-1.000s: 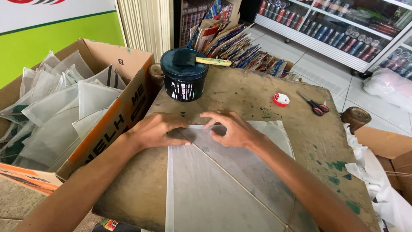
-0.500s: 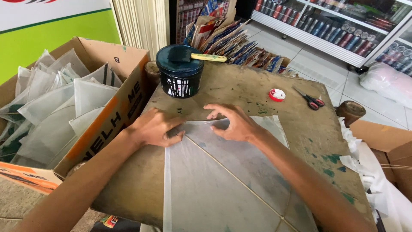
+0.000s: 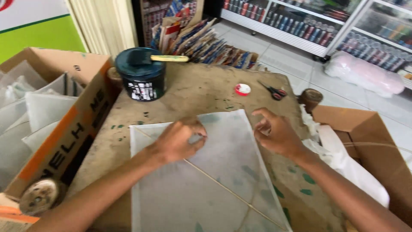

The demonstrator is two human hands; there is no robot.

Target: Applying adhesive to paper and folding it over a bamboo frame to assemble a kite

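Left hand sits curled, fingers bunched and pressing down on the translucent paper sheet near its top edge. Right hand hovers at the sheet's right edge, fingers loosely spread and clasping nothing. Both forearms reach in from below. A thin stick runs diagonally under the sheet, which lies flat on the stained bench, below the dark paint pot.
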